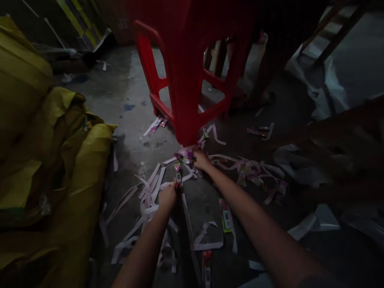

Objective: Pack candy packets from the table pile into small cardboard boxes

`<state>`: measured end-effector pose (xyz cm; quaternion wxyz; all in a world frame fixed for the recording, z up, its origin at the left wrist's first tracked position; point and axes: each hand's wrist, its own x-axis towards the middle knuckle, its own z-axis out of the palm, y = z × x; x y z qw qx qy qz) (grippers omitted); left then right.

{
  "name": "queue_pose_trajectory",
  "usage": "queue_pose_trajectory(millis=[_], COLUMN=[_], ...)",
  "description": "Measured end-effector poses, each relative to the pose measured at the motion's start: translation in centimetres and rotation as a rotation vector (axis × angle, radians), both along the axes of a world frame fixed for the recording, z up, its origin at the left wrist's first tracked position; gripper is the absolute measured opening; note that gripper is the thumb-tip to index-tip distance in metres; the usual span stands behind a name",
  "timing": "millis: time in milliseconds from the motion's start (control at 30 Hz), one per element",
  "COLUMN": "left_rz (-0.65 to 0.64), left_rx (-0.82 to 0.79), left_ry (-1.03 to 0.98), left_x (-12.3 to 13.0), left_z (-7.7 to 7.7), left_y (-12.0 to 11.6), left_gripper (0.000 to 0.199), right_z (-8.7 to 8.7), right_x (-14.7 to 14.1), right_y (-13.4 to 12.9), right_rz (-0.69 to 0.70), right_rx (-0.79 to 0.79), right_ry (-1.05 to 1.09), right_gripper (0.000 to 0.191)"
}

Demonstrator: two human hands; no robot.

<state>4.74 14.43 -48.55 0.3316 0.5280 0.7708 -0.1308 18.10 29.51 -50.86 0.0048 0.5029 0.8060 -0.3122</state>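
My left hand pinches a small narrow printed packet by its lower end, just above the floor. To its right and farther off, my right hand reaches down to a small heap of pink and purple packets at the foot of a red plastic stool. Its fingers curl at the edge of that heap; dim light hides what is between them. Around my left wrist lies a tangle of pale paper strips. Another packet, green and pink, lies beneath my right forearm.
Yellow sacks are piled on the left. More strips and wrappers lie to the right, with crumpled clear plastic beyond. A red-ended packet is at the bottom. Part of a person's foot shows behind the stool.
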Motion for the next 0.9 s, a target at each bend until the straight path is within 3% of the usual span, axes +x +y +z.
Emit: queue_pose_trajectory(millis=[100,200,267,333,400,433,533,633,767,900], left_rz=[-0.098,-0.122,-0.001,0.19,0.318,0.324,0.143,0.007,0.029,0.104], left_rx=[-0.102,-0.173,-0.087,0.089,0.225,0.258,0.19,0.075,0.057,0.118], left_ry=[0.007,-0.051,-0.095,-0.109,-0.112,-0.12,-0.079,0.052,0.123,0.138], left_x=[0.5,0.3,-0.6,-1.8,-2.9,-3.1,-2.2,-0.1,0.2,-2.1], left_z=[1.2,1.4,1.5,1.9,2.4,2.7,2.7,2.2,2.3,3.7], left_y=[-5.2,-11.6,-15.2,-17.0,-16.4,-15.3,-10.5,-7.0,-7.3,-9.5], left_gripper=[0.052,0.057,0.06,0.056,0.048,0.043,0.033,0.028,0.022,0.023], right_z=[-0.8,-1.0,-0.6,-0.1,0.4,0.6,0.9,0.6,-0.3,-0.1], right_x=[0.8,3.8,6.6,9.4,11.6,12.2,11.7,9.4,8.0,10.8], right_y=[-6.6,-12.1,-13.4,-13.0,-11.9,-11.4,-10.6,-10.9,-12.4,-13.6], right_rz=[0.087,0.206,0.092,-0.166,-0.427,-0.517,-0.602,-0.618,-0.625,-0.605], right_rx=[-0.078,-0.168,-0.114,-0.03,-0.005,-0.013,-0.065,-0.085,-0.104,-0.141], right_ry=[0.048,0.203,0.353,0.486,0.505,0.457,0.171,-0.082,-0.16,-0.168], right_gripper=[0.073,0.06,0.052,0.048,0.04,0.034,0.021,0.023,0.034,0.022])
